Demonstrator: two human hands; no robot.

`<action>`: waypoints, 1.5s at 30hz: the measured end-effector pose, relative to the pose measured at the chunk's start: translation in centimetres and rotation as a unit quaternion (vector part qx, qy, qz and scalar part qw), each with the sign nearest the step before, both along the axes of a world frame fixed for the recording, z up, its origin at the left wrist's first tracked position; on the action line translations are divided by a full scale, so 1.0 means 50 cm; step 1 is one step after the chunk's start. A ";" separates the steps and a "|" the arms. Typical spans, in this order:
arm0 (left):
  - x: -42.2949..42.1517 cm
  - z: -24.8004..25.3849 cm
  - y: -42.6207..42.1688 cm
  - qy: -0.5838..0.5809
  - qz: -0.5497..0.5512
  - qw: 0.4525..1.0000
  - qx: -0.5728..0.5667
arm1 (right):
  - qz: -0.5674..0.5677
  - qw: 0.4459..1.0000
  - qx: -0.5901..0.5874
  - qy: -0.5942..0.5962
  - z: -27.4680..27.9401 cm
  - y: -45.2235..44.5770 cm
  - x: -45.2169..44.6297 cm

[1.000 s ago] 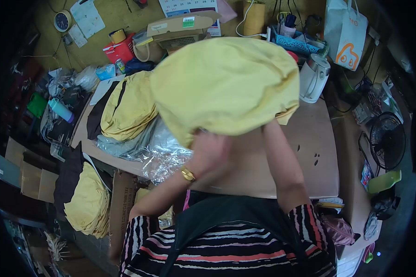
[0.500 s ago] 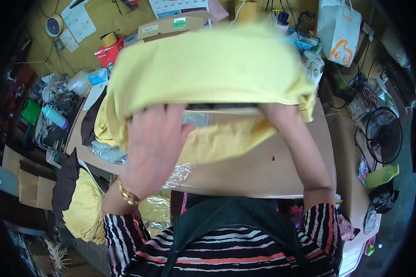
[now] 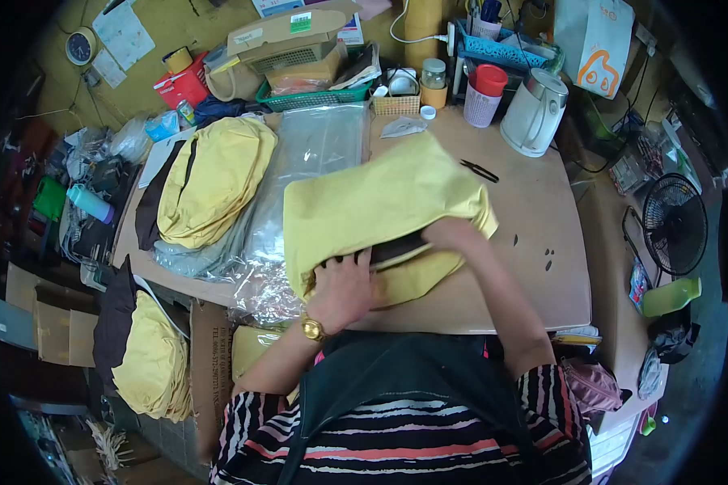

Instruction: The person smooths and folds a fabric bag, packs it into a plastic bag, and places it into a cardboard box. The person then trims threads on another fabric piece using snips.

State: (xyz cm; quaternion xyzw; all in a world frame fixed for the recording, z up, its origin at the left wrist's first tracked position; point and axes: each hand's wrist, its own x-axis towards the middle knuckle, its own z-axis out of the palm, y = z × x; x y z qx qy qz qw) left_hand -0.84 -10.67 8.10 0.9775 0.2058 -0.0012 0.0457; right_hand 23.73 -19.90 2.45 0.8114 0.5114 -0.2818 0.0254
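Note:
A yellow cloth bag (image 3: 372, 198) with dark fabric inside lies on the table before me, its mouth facing my body. At the left end of that mouth, my left hand (image 3: 341, 291) is closed on the edge, fingers curled over the dark fabric. My right hand (image 3: 453, 234) reaches into the right end of the opening; its fingers are hidden in the folds, so whether it grips cannot be told. Further left, a pile of yellow and dark cloth pieces (image 3: 218, 178) rests near clear plastic sleeves (image 3: 319, 149).
Small black snips (image 3: 480, 170) lie beyond the bag. A white kettle (image 3: 535, 113), a lilac cup (image 3: 482, 105) and a green basket (image 3: 315, 97) stand at the back. More yellow cloth (image 3: 150, 356) is stacked below left, beside a cardboard box (image 3: 212, 372). A fan (image 3: 671, 222) is at right.
The yellow bag has come down from mid-air onto the table. Both hands have lowered with it, and the right hand is now deeper in the opening.

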 end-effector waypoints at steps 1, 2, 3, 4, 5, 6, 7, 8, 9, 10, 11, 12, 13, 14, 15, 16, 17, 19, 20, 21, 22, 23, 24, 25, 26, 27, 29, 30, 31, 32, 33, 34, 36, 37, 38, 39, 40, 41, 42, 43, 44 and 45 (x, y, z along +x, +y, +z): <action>0.010 -0.012 0.000 -0.001 -0.001 1.000 -0.002 | 0.003 0.999 0.028 -0.025 0.067 0.006 -0.080; 0.016 -0.022 -0.002 0.063 -0.011 0.998 0.011 | -0.037 0.963 0.259 -0.059 0.008 -0.011 -0.128; 0.021 -0.037 -0.003 0.127 -0.023 0.991 0.024 | 0.086 0.914 0.348 -0.187 -0.027 -0.030 -0.164; 0.018 -0.078 0.004 0.003 -0.006 0.998 0.055 | 0.075 0.953 0.293 -0.029 0.008 -0.039 -0.204; 0.020 -0.079 0.005 0.005 -0.008 0.999 0.051 | 0.072 0.954 0.289 -0.028 -0.009 -0.053 -0.221; 0.021 -0.077 0.006 -0.083 -0.001 0.996 0.041 | 0.057 0.949 0.310 -0.013 -0.031 -0.064 -0.238; 0.022 -0.074 0.007 -0.170 0.007 0.985 0.030 | 0.040 0.942 0.332 0.002 -0.048 -0.070 -0.249; 0.024 -0.071 0.007 -0.167 0.004 0.986 0.028 | 0.036 0.943 0.331 0.004 -0.059 -0.072 -0.252; 0.026 -0.067 0.007 -0.165 0.002 0.985 0.056 | 0.072 0.953 0.294 -0.024 -0.064 -0.073 -0.253; 0.028 -0.059 0.006 -0.162 -0.001 0.983 0.084 | 0.107 0.959 0.256 -0.051 -0.071 -0.075 -0.255; 0.029 -0.042 0.010 -0.160 -0.002 0.984 0.082 | 0.105 0.960 0.254 -0.049 -0.081 -0.076 -0.257; 0.030 -0.015 0.019 -0.038 0.030 0.999 0.003 | 0.121 0.937 0.324 -0.043 -0.093 -0.076 -0.259; 0.025 0.000 0.027 0.087 0.061 0.991 -0.076 | 0.135 0.909 0.392 -0.035 -0.093 -0.076 -0.265; 0.009 0.000 0.027 -0.031 0.020 0.995 -0.088 | 0.106 0.932 0.347 0.002 -0.085 -0.078 -0.265; 0.003 -0.004 0.015 -0.029 0.019 0.995 -0.089 | 0.104 0.932 0.346 0.003 -0.084 -0.077 -0.265; 0.001 -0.009 -0.001 -0.065 -0.037 0.995 -0.072 | 0.095 0.938 0.332 0.002 -0.084 -0.076 -0.264; 0.002 -0.013 -0.012 -0.102 -0.092 0.989 -0.054 | 0.087 0.944 0.318 0.001 -0.084 -0.074 -0.264; 0.024 -0.091 0.005 -0.100 -0.109 0.988 -0.044 | 0.101 0.957 0.271 -0.016 -0.067 -0.071 -0.263; 0.031 -0.129 0.020 -0.049 -0.086 0.991 -0.084 | 0.113 0.967 0.227 -0.036 -0.061 -0.069 -0.262; 0.038 -0.163 0.032 0.003 -0.065 0.990 -0.124 | 0.114 0.967 0.227 -0.034 -0.068 -0.069 -0.261; 0.044 -0.178 0.037 -0.075 -0.076 0.988 -0.114 | 0.096 0.966 0.240 -0.007 -0.081 -0.069 -0.260; 0.051 -0.189 0.044 -0.072 -0.077 0.988 -0.114 | 0.077 0.964 0.252 0.019 -0.088 -0.068 -0.260; 0.066 -0.186 0.047 -0.073 -0.084 0.984 -0.141 | 0.076 0.965 0.251 0.022 -0.086 -0.069 -0.261; 0.077 -0.184 0.048 -0.075 -0.090 0.979 -0.168 | 0.069 0.964 0.251 0.046 -0.081 -0.070 -0.259; 0.085 -0.181 0.049 -0.075 -0.090 0.979 -0.169 | 0.061 0.963 0.252 0.067 -0.077 -0.071 -0.255; 0.090 -0.178 0.047 -0.107 -0.094 0.972 -0.185 | 0.060 0.964 0.251 0.067 -0.075 -0.072 -0.252; 0.105 -0.169 0.050 -0.162 -0.104 0.959 -0.206 | 0.067 0.968 0.235 0.060 -0.074 -0.073 -0.255; 0.124 -0.164 0.054 -0.176 -0.109 0.956 -0.207 | 0.065 0.968 0.234 0.062 -0.072 -0.075 -0.258; 0.145 -0.159 0.059 -0.185 -0.112 0.956 -0.200 | 0.060 0.960 0.269 0.050 -0.070 -0.077 -0.261; 0.163 -0.155 0.060 -0.183 -0.113 0.959 -0.185 | 0.055 0.951 0.303 0.039 -0.069 -0.080 -0.264; 0.187 -0.152 0.064 -0.178 -0.114 0.963 -0.165 | 0.056 0.951 0.303 0.039 -0.071 -0.079 -0.267; 0.209 -0.149 0.067 -0.171 -0.114 0.968 -0.142 | 0.055 0.943 0.326 0.026 -0.075 -0.077 -0.267; 0.236 -0.145 0.064 -0.151 -0.119 0.976 -0.101 | 0.054 0.935 0.350 0.012 -0.085 -0.076 -0.263; 0.240 -0.144 0.060 -0.140 -0.122 0.979 -0.082 | 0.051 0.928 0.370 0.002 -0.091 -0.075 -0.255; 0.235 -0.143 0.053 -0.131 -0.129 0.981 -0.064 | 0.051 0.919 0.390 -0.010 -0.093 -0.073 -0.240; 0.221 -0.136 0.044 -0.123 -0.138 0.982 -0.047 | 0.054 0.918 0.392 -0.010 -0.071 -0.074 -0.211; 0.199 -0.126 0.031 -0.112 -0.148 0.982 -0.031 | 0.034 0.952 0.294 0.082 -0.031 -0.078 -0.173; 0.166 -0.114 0.015 -0.099 -0.166 0.981 -0.020 | 0.014 0.967 0.189 0.173 -0.007 -0.087 -0.137; 0.129 -0.097 0.003 -0.095 -0.179 0.979 -0.030 | -0.021 0.956 0.239 0.169 -0.006 -0.104 -0.105; 0.088 -0.086 -0.006 -0.092 -0.190 0.976 -0.047 | -0.058 0.941 0.288 0.166 -0.009 -0.124 -0.076; 0.050 -0.080 -0.002 -0.095 -0.200 0.972 -0.080 | -0.113 0.914 0.339 0.191 -0.011 -0.137 -0.041; 0.011 -0.075 0.001 -0.098 -0.210 0.966 -0.113 | -0.166 0.881 0.387 0.214 -0.010 -0.140 -0.014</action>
